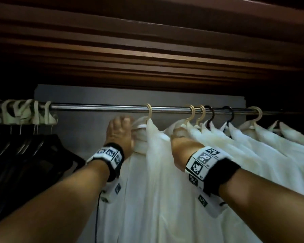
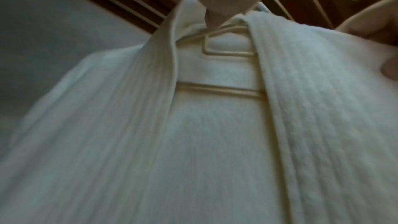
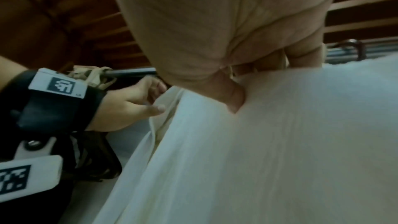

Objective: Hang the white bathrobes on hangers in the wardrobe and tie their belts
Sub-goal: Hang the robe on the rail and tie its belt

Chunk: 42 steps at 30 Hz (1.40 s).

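A white bathrobe (image 1: 156,172) hangs from a cream hanger whose hook (image 1: 149,111) sits on the metal rail (image 1: 98,107). My left hand (image 1: 120,132) grips the robe's collar just left of the hook. My right hand (image 1: 181,142) holds the robe's right shoulder with its fingers curled into the cloth. The left wrist view looks up the robe's open front (image 2: 215,142) at the hanger (image 2: 228,54) between the lapels. In the right wrist view my right hand (image 3: 215,31) digs into the fabric (image 3: 280,142), and my left hand (image 3: 133,106) pinches the collar edge. No belt is in view.
Several more white bathrobes (image 1: 253,146) hang close together to the right on cream and dark hooks. Dark empty hangers (image 1: 25,149) hang at the left under a bunch of cream hooks (image 1: 21,111). The dark wooden wardrobe top (image 1: 147,50) is close above the rail.
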Available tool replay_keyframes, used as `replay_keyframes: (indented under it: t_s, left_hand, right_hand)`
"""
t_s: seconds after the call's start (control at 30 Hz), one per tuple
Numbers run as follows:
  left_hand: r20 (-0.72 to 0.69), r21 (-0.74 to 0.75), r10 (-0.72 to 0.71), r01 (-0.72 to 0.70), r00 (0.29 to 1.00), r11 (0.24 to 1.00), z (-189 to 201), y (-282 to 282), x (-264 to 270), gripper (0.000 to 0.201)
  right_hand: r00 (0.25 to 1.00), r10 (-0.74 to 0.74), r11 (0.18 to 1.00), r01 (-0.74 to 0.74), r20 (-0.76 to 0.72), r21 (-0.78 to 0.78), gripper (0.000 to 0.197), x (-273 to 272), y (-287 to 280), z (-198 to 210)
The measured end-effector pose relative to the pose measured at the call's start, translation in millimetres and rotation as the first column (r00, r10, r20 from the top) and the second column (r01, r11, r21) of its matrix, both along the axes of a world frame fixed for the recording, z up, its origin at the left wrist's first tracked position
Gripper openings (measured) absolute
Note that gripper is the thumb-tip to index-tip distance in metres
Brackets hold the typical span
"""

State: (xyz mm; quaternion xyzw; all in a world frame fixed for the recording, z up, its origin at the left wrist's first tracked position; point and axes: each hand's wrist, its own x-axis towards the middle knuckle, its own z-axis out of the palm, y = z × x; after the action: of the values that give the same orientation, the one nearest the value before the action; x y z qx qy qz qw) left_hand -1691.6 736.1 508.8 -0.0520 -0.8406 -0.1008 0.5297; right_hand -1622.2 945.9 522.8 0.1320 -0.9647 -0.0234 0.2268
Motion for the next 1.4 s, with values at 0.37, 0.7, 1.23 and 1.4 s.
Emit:
replay_keyframes:
  t_s: [0.37,0.7,1.23,1.4]
  left_hand:
    - [0.272,0.327,-0.212,0.117,0.939,0.938,43.1,-31.4,-32.5,0.025]
    - [0.186,0.381,-0.573,0.479,0.798,0.791,30.3,-2.9,-23.2,0.033]
    - [0.469,0.168,-0.376,0.337,0.799,0.926,24.7,-22.6,-50.0,0.069]
    - [0.450,0.028,-0.268,0.287,0.852,0.958,20.3,-20.3,-59.8,0.081]
  right_hand:
    - [0.948,-0.127,0.964,0.048,-0.293,-0.261,0.063,-23.7,-68.0,-22.4]
    - [0.905,-0.263,0.958,0.203,-0.334,-0.204,0.045,-66.0,-66.9,-11.7]
    - [0.963,-0.135,0.960,0.069,-0.232,-0.273,0.084,-42.5,-46.1,-13.0]
    - [0.933,-0.067,0.988,0.012,-0.354,-0.156,0.059,-42.9,-8.2,-32.4]
